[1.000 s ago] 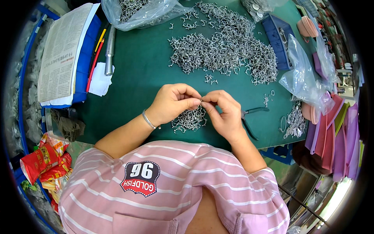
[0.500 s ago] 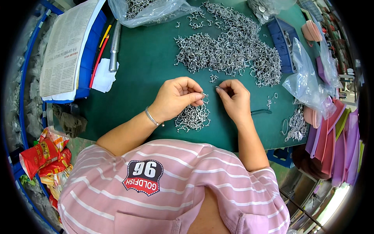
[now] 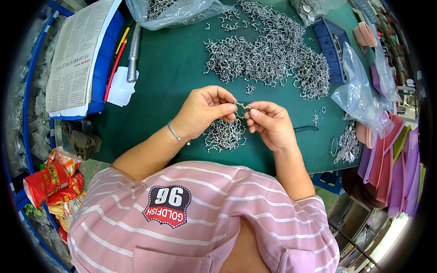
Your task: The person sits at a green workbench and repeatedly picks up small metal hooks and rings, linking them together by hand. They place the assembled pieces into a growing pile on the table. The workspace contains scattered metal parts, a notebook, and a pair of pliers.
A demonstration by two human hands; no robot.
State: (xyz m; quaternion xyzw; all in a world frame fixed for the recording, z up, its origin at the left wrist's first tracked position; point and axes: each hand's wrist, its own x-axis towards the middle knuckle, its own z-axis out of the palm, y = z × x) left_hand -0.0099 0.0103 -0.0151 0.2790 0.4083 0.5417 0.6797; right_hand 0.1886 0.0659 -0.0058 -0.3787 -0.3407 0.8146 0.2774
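Observation:
My left hand (image 3: 207, 110) pinches one end of a small curved silvery metal piece (image 3: 242, 106) between thumb and fingers. At its other end, the thumb and forefinger of my right hand (image 3: 272, 123) close on it, so it spans the short gap between both hands. Right below my fingers lies a small heap of similar silvery pieces (image 3: 225, 136) on the green table top (image 3: 170, 59). A much larger pile of curved metal pieces (image 3: 273, 57) spreads beyond my hands. A single small piece (image 3: 250, 89) lies apart, just in front of that pile.
To the left are a newspaper (image 3: 73, 59) on a blue bin, a red pencil (image 3: 115, 70) and a tapered metal rod (image 3: 133, 52). A clear bag (image 3: 177, 18) of pieces stands at the back. On the right are a blue tray (image 3: 330, 48), clear plastic (image 3: 359, 95) and loose metal parts (image 3: 347, 146).
My right hand has moved left and slightly down, meeting the left hand. The metal piece now shows stretched between both pinches. The left hand has barely shifted.

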